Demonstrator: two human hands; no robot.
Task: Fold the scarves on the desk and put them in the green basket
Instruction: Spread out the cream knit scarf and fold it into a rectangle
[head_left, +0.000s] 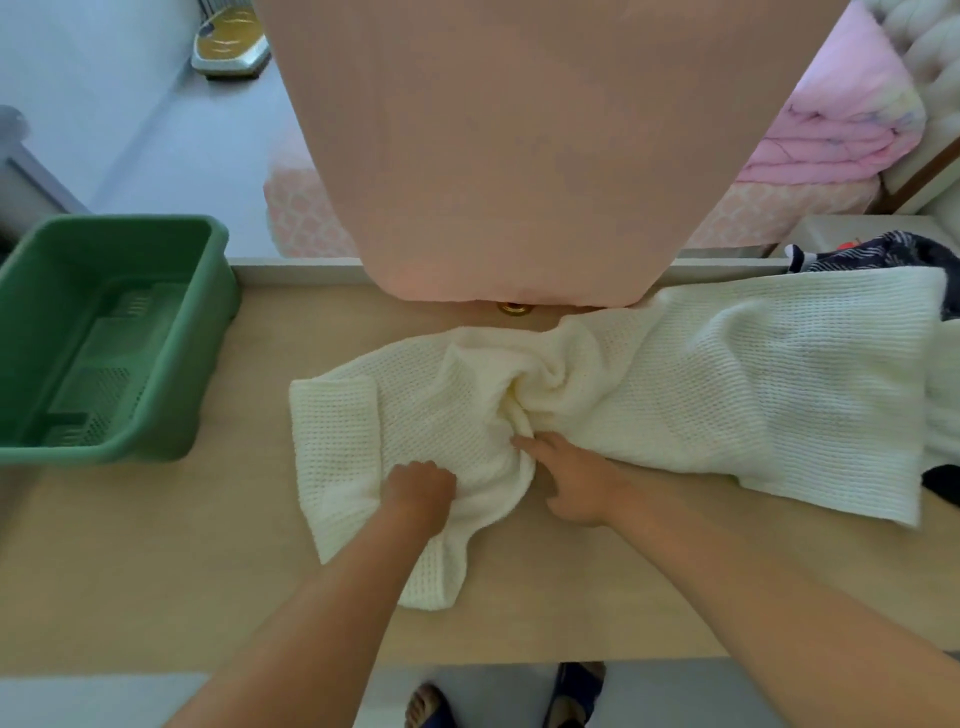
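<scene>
A long cream knitted scarf (701, 395) lies across the wooden desk (156, 545), bunched and twisted at its middle. My left hand (421, 488) grips a fold of the scarf's left part with curled fingers. My right hand (576, 483) lies at the twisted middle, its fingers reaching into the bunched knit. The green basket (104, 338) stands on the desk's left end with nothing in it.
A dark patterned cloth (883, 254) lies at the desk's far right, partly under the cream scarf. A large pink blurred shape (519, 156) fills the top centre of the view. Pink bedding (841, 130) is behind the desk. Feet in sandals (571, 696) show below the front edge.
</scene>
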